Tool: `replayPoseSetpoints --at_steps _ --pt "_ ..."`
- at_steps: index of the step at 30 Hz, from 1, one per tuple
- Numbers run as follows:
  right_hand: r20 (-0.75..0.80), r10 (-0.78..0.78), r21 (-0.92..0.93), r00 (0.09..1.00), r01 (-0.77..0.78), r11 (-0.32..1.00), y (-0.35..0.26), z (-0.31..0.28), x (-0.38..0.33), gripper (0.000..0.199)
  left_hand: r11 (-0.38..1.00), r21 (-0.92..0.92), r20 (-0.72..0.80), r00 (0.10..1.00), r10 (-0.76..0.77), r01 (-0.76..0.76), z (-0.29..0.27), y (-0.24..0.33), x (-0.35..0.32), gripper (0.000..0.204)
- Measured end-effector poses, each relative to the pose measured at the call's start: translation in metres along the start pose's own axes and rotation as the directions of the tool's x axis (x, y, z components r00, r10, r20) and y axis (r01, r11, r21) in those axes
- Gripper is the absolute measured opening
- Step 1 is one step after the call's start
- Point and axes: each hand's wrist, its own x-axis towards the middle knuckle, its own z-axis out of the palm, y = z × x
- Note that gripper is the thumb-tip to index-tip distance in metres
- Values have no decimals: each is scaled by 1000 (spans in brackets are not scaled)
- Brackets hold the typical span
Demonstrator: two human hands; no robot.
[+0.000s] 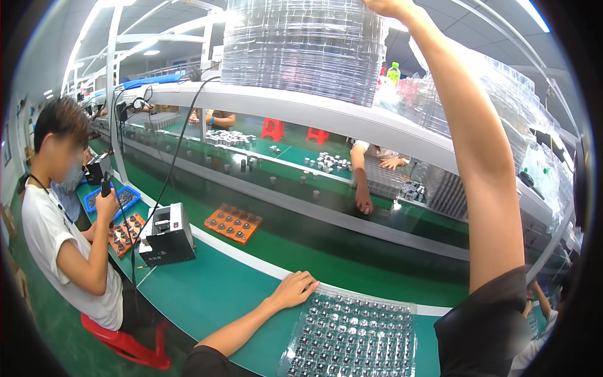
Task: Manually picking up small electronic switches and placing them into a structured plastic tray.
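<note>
My left hand (pixel 294 289) lies with its fingers stretched over the white edge of the green bench (pixel 213 295), beside a clear plastic tray (pixel 355 336). Rows of pockets fill that tray, with dark, shiny spots in them; whether these are parts or reflections I cannot make out. My right arm is raised high, and my right hand (pixel 388 6) is at the upper rim of the picture, by the top of a tall stack of clear plastic trays (pixel 301 53). Most of its fingers are out of the picture, so any grip there is hidden.
An orange tray (pixel 233 224) of round parts sits on the green conveyor (pixel 295 245). To the left, a seated co-worker (pixel 69 220) holds a dark tool near a black-and-white machine (pixel 168 235). A shelf (pixel 264 94) bears the stack. Across the line, another person's hand (pixel 363 202) reaches down.
</note>
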Motion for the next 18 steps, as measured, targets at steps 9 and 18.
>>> replayPoseSetpoints --at_steps 9,18 --pt "-52 -89 -19 995 88 996 2 17 14 47 999 -2 -49 998 48 -48 6 -2 2 31" --pt "40 -193 -153 980 197 968 4 -31 4 41 1000 12 -6 1000 22 -22 0 0 2 33"
